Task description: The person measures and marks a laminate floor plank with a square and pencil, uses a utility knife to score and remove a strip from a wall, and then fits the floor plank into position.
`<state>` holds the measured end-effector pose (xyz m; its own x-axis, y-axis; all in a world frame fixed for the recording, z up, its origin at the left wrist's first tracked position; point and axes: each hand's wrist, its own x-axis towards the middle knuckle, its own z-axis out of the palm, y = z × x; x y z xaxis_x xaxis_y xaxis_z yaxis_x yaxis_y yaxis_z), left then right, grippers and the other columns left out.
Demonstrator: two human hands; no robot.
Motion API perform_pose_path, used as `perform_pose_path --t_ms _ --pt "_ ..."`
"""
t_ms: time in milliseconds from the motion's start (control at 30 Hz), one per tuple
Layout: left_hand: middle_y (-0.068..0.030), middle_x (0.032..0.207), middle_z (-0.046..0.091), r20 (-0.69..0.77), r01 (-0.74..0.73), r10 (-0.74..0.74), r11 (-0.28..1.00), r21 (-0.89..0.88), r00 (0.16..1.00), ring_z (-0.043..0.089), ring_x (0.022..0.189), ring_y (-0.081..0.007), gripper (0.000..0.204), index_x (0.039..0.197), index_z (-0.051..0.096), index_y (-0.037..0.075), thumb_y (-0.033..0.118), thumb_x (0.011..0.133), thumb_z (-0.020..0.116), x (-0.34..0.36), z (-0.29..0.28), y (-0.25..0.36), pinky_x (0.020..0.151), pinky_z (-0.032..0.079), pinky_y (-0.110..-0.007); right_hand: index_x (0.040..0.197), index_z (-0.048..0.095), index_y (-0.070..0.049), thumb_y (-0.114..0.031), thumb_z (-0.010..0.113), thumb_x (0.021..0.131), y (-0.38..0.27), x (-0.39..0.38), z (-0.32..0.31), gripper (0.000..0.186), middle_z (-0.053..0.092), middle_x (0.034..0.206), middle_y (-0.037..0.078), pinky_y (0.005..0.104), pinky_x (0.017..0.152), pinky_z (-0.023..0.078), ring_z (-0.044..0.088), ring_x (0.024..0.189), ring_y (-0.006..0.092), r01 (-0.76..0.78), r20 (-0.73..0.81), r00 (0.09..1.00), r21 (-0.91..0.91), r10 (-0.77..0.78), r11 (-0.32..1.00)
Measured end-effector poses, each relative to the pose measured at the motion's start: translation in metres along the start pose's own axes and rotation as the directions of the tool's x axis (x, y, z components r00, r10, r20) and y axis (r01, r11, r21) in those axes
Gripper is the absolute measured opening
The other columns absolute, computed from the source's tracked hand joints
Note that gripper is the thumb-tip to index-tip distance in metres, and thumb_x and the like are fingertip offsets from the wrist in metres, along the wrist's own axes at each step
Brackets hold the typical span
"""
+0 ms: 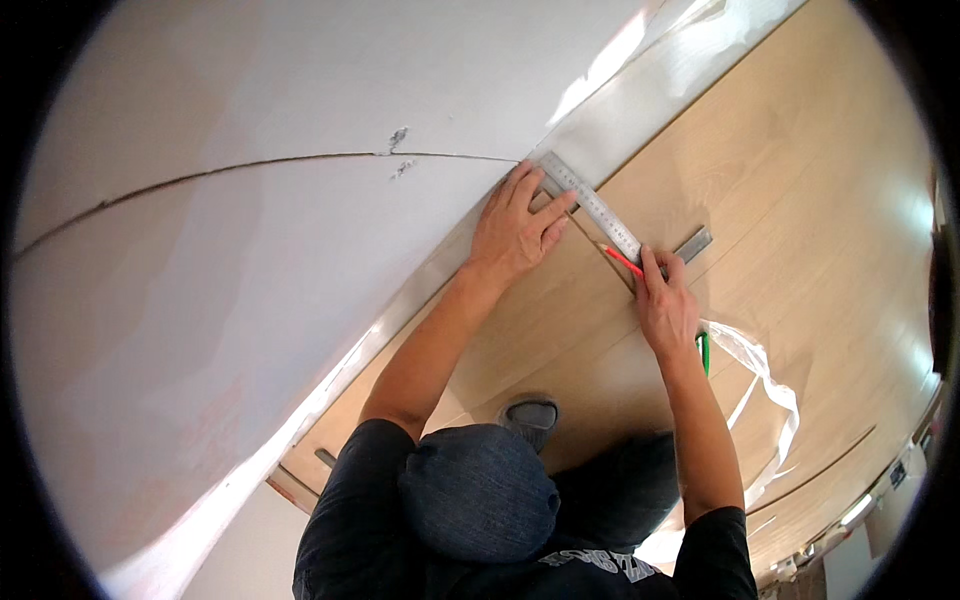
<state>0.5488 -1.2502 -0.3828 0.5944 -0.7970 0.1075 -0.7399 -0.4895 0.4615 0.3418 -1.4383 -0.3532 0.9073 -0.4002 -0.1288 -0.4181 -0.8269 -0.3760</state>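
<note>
Presently I watch from the head camera, and both bare hands are working close to the corner where a white wall [250, 90] meets the wood-coloured floor [800, 150]. The metal ruler [600, 213] lies slantwise between the two hands; its far end is on the pale grey strip [650, 95] beside the wall, and its near end is at the right fingertips.

The left hand [508, 232] has its fingers spread and the thumb apart from them; it is laid down just beside the far end of the ruler, and the fingers seem to touch its edge, but how firmly they press I cannot tell. The right hand [668, 310] is closed, with a red pencil [622, 262] clamped in its fingers, the tip directed toward the left hand. Just beyond these fingers I see a short metal bar [695, 243]; whether it is joined to the ruler, I cannot say.

Near the right wrist are a small green thing [703, 352], partly hidden, and some crumpled whitish plastic [770, 385]. Lower, I notice a grey shoe [532, 415] and a blue denim cap [480, 495].
</note>
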Motion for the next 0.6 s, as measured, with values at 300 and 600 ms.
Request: perform_pose_path --t_ms 300,600 --pt "-0.0178 0.14 0.053 -0.009 -0.012 0.012 1.0 0.011 1.0 0.048 0.139 -0.0384 0.037 0.131 0.071 0.028 0.03 0.094 0.069 -0.001 0.0034 -0.0032 0.109 0.048 -0.048 0.133 0.066 -0.013 -0.016 0.072 0.094 -0.0031 0.0022 -0.0038 0.04 0.062 0.118 0.01 0.042 0.067 0.06 0.071 0.084 0.0305 -0.012 0.019 1.0 -0.008 0.012 1.0" --pt "-0.0163 0.142 0.052 0.031 -0.011 0.011 1.0 0.026 0.999 0.045 0.14 -0.0371 0.038 0.134 0.069 0.029 0.03 0.096 0.068 0.0038 -0.0007 0.0014 0.111 0.046 -0.049 0.131 0.067 -0.012 -0.014 0.072 0.092 -0.0025 -0.0007 -0.0002 0.04 0.063 0.117 0.009 0.0408 0.066 0.06 0.072 0.085 0.029 0.003 -0.029 1.0 0.001 -0.003 1.0"
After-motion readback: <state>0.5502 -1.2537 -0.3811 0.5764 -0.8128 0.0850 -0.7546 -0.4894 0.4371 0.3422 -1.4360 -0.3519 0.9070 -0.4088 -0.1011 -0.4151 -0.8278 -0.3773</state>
